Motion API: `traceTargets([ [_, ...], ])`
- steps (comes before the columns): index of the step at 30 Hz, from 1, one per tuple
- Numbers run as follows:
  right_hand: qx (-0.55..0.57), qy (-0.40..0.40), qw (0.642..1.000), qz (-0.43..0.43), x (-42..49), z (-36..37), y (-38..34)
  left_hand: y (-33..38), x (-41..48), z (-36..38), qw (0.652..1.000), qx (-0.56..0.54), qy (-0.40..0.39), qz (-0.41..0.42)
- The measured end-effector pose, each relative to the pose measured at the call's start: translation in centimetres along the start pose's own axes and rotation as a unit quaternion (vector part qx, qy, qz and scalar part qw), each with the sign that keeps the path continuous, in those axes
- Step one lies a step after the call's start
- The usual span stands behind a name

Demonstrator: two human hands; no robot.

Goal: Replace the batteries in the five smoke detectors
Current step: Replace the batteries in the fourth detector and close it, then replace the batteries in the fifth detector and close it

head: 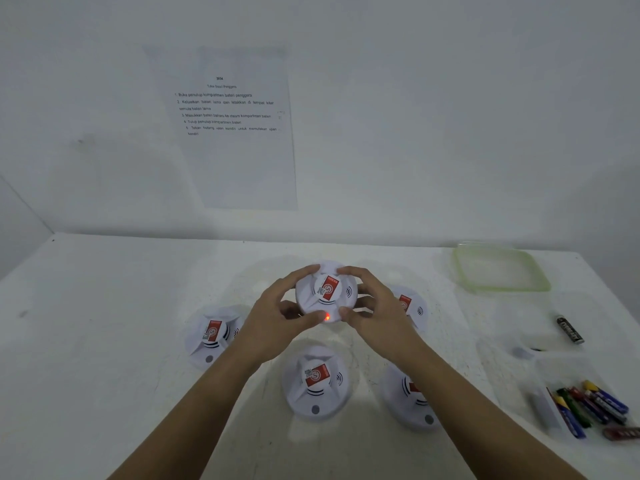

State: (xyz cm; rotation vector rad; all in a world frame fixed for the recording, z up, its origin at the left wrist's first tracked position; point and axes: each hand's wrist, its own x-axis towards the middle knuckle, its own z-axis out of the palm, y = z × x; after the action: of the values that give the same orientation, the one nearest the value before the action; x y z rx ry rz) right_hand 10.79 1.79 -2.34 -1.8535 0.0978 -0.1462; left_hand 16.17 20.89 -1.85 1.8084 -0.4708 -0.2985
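Note:
Both hands hold one white round smoke detector (325, 292) with a red label above the table; a red light glows at its near edge. My left hand (277, 306) grips its left side, thumb near the light. My right hand (374, 303) grips its right side. Several other white detectors lie face up on the white table (104, 341): one at the left (213, 336), one in front (317, 382), one at the right front (408, 396), and one partly hidden behind my right hand (412, 306).
A clear container (585, 407) at the right holds several coloured batteries. A single black battery (570, 330) lies in another clear container farther back. A clear lid with a green rim (498, 268) sits at the back right. An instruction sheet (235, 126) hangs on the wall.

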Motion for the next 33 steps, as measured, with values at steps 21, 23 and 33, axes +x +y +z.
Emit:
traceTargets([
  [21,-0.269,-0.074,0.96,0.04,1.4,1.6,0.7,-2.5,1.8,0.4,0.966,0.248,-0.041,-0.063],
  [23,-0.276,-0.073,0.957,0.039,1.4,1.6,0.7,-2.4,2.0,0.4,0.957,0.274,-0.056,-0.078],
  [33,-0.339,-0.102,0.933,0.054,1.6,1.9,-0.1,-1.6,1.0,0.5,0.957,0.28,-0.027,-0.077],
])
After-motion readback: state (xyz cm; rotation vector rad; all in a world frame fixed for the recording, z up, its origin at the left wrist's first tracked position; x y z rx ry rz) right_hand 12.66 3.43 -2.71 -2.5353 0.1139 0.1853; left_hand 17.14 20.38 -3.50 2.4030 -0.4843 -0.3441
